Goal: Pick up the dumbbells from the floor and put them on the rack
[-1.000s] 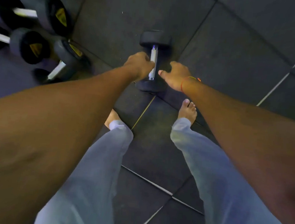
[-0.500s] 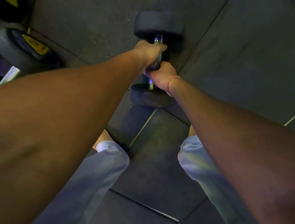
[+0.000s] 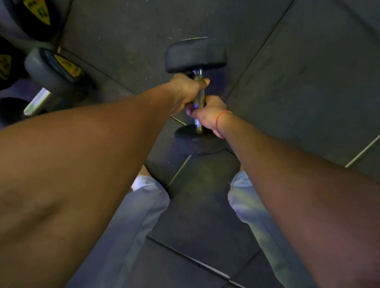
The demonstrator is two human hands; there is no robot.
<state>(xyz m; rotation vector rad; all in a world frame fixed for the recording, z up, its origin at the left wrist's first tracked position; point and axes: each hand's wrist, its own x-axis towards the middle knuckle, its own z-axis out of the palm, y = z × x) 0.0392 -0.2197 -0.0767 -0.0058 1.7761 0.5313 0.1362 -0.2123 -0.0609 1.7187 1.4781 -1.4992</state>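
Note:
A black dumbbell with rubber heads and a metal handle is in front of me, over the dark rubber floor. Both my hands grip its handle. My left hand wraps the upper part, just below the far head. My right hand, with a red string on the wrist, holds the lower part, above the near head. The far head looks tilted up; whether the near head touches the floor I cannot tell.
Other dumbbells with yellow labels sit at the left: one with a silver handle, two more heads behind it. The floor is of dark rubber tiles. My legs in light trousers stand below the dumbbell.
Both hands went from beside the handle to closed around it. The dumbbell's far head has come up and the view has shifted closer and lower.

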